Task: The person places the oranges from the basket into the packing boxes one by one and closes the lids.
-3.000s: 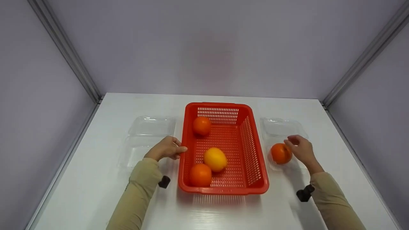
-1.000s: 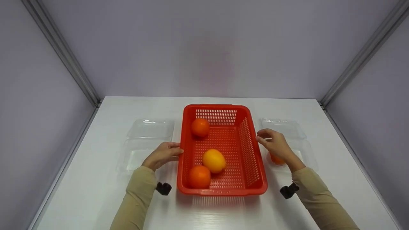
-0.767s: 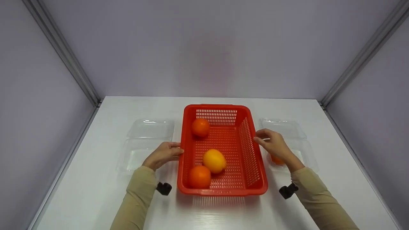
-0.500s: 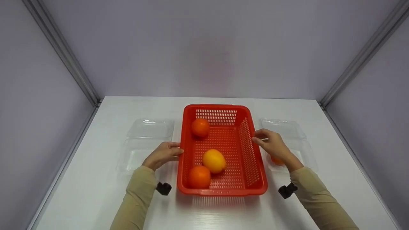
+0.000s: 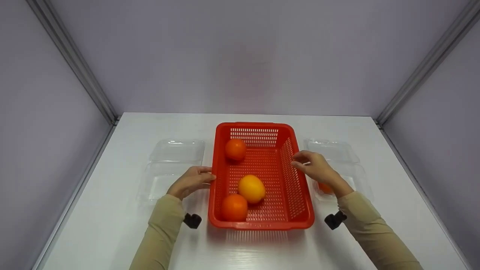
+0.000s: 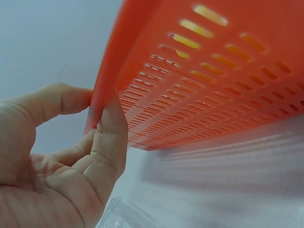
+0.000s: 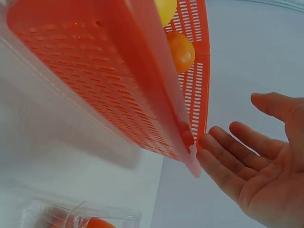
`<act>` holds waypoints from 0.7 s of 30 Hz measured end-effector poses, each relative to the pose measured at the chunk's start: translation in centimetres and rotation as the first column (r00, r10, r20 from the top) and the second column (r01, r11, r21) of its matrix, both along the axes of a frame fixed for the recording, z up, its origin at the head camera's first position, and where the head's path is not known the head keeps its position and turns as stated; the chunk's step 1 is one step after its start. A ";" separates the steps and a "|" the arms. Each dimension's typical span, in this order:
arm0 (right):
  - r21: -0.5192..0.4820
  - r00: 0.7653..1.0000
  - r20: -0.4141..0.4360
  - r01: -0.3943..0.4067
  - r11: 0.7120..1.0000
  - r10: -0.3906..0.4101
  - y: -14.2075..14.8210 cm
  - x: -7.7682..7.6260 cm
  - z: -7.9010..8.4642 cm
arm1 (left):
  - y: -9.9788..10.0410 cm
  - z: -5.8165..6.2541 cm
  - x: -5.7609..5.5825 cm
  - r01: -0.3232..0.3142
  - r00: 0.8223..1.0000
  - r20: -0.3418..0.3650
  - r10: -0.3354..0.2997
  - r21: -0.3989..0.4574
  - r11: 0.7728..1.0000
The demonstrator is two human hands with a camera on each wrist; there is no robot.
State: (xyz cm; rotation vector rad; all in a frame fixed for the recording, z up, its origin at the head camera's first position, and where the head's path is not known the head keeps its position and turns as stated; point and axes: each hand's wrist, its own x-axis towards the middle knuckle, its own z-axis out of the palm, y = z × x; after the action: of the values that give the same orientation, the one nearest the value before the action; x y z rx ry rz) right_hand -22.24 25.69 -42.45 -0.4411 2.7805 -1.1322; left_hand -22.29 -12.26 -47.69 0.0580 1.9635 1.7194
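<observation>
A red perforated plastic basket (image 5: 275, 176) stands in the middle of the white table. Inside it are an orange (image 5: 235, 149) towards the far left, a yellow fruit (image 5: 251, 189) nearer me, and another orange (image 5: 234, 207) in the near left corner. My left hand (image 5: 192, 181) pinches the basket's left rim between thumb and fingers, as the left wrist view confirms. Over the right rim hovers my right hand (image 5: 316, 167), its fingers loosely bent and nothing in them. Another orange (image 5: 325, 188), mostly hidden by that hand, lies in the right clear clamshell box (image 5: 354, 174).
Left of the basket, a second clear clamshell box (image 5: 176, 150) lies unfolded, partly behind the left hand. Pale panels (image 5: 240, 56) enclose the table at the back and both sides. A small black camera (image 5: 335, 220) sits at each wrist.
From beside the orange in the right box, my right hand has moved left to the basket's right rim and slightly over it. The left hand has stayed at the left rim.
</observation>
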 end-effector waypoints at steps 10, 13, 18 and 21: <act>0.027 0.999 0.014 -0.048 0.999 0.047 -1.1 -0.2 0.3 | 0.2 -0.1 -0.1 -0.022 1.000 0.010 0.022 -0.002 1.000; 0.031 0.998 -0.007 -0.065 0.997 0.065 -1.6 -0.2 0.3 | 0.3 -0.1 0.0 -0.025 1.000 0.010 0.025 0.003 1.000; 0.037 0.997 -0.012 -0.078 0.996 0.078 -2.3 -0.2 0.4 | 0.3 -0.1 0.0 -0.026 1.000 0.013 0.026 0.009 1.000; 0.032 0.997 0.006 -0.078 0.996 0.078 -2.7 -0.2 0.5 | 0.2 -0.2 0.0 -0.017 1.000 0.007 0.017 0.019 1.000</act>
State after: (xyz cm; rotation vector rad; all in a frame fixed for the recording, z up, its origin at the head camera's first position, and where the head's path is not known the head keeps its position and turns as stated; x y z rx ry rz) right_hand -22.49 22.98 -41.93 -0.5377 2.7475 -1.0689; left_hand -22.32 -12.07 -47.88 0.0421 1.9475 1.7471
